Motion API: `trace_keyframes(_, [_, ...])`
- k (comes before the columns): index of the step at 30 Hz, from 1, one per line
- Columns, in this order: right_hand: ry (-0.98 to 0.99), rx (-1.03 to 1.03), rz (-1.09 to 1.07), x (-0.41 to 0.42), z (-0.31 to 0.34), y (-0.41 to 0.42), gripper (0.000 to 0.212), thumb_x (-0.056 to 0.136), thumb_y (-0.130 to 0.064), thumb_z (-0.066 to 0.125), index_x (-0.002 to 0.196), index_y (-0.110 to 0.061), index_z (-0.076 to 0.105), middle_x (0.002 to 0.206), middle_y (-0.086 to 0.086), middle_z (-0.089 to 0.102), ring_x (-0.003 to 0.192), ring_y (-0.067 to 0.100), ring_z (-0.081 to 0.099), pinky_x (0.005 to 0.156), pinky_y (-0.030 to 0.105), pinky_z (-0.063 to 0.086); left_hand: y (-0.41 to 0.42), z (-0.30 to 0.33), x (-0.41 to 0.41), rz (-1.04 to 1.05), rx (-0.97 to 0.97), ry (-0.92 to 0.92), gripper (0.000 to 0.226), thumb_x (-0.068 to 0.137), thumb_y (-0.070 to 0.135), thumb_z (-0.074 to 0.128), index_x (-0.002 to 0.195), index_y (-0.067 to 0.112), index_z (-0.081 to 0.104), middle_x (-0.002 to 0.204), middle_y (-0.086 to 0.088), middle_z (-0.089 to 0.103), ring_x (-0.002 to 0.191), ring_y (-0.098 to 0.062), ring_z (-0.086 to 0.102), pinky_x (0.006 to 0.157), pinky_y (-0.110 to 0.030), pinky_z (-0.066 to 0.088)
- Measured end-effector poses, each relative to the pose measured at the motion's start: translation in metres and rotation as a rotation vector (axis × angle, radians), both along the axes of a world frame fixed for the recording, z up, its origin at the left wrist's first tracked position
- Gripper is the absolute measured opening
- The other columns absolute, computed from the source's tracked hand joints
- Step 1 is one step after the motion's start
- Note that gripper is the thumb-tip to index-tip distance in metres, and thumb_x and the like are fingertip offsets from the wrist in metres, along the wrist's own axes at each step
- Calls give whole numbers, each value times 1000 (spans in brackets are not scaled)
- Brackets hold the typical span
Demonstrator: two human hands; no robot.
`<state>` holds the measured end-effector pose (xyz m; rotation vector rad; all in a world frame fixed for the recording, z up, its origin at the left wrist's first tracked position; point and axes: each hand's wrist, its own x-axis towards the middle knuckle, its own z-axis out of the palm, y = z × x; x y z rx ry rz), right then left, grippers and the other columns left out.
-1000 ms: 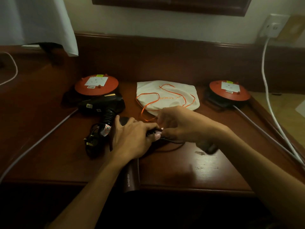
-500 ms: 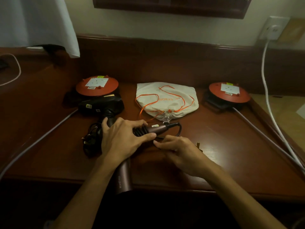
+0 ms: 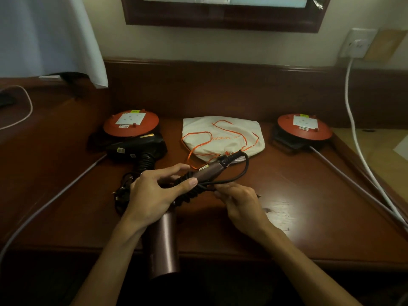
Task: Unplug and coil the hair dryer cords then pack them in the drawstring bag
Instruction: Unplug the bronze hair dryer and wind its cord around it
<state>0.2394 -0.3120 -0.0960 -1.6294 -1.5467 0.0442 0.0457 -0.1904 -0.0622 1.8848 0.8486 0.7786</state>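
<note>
Two hands at the bench: left hand grips the brown hair dryer by its cord-wrapped handle; right hand pinches the black cord. Drawstring bag lies just behind.

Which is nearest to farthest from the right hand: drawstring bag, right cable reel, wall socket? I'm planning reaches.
From the right hand:
1. Drawstring bag, just beyond, centre.
2. Right cable reel, back right.
3. Wall socket, up on the wall, far right.

Bronze hair dryer lying barrel-near, cord half-wound round handle; black dryer, cream drawstring bag beyond grip.
</note>
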Motion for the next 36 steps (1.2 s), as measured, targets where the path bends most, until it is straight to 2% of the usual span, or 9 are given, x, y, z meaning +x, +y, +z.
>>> trace_keyframes(5, [22,45,79,5,6,0,19,90,9,63,96,-3,76,95,-8,68,88,-9,62,77,7,47,-4,16,0,-186,112,282,55,78,81,44,132,68,45,128,29,62,130,-5,54,118,-55,27])
trace_keyframes(9, [13,86,166,-3,15,2,18,90,9,62,95,-1,76,96,-5,68,89,-5,64,77,10,48,-19,18,22,-82,227,317,52,88,71,29,109,37,62,98,11,63,97,-16,64,95,-46,47])
trace_keyframes(13, [61,20,282,3,27,2,20,92,5,63,107,-3,74,113,1,70,105,8,66,85,21,53,-21,17,18,-103,301,184,53,87,79,39,87,31,63,83,10,62,78,-7,61,70,-34,50])
trace_keyframes(18, [-37,-274,388,17,52,-3,30,90,4,62,96,-26,65,93,-17,60,90,-15,59,72,9,47,-23,20,10,-306,277,180,50,79,76,61,103,32,67,89,11,67,85,-10,64,70,-29,52])
trace_keyframes(21, [-95,-463,461,30,56,2,8,95,-9,58,91,-14,64,81,0,65,75,11,63,61,29,52,-27,20,9,-354,302,278,59,70,76,71,110,34,64,96,16,66,93,-2,62,76,-22,52])
trace_keyframes(24, [-66,-443,477,35,50,9,3,93,-10,67,93,-10,64,88,2,70,77,9,66,72,32,55,-27,21,10,-332,355,288,53,69,64,81,108,32,64,95,15,66,91,-2,63,76,-28,52])
trace_keyframes(29, [-90,-356,424,29,44,14,40,92,-39,51,105,-4,66,96,7,69,85,10,66,74,36,56,-27,24,8,-267,334,183,40,69,47,88,95,29,63,86,10,69,81,-9,67,70,-36,54])
trace_keyframes(32, [-19,-337,399,28,51,18,10,91,-20,62,100,-15,66,86,-6,66,79,5,67,66,29,59,-22,25,8,-234,310,156,36,75,42,85,95,25,61,85,8,69,78,-11,66,68,-38,54])
trace_keyframes(36, [152,-413,399,41,60,20,25,89,-22,74,113,-18,68,104,0,72,91,14,70,74,28,59,-15,23,8,-142,312,126,29,81,41,80,94,25,61,79,8,64,73,-10,63,63,-32,51])
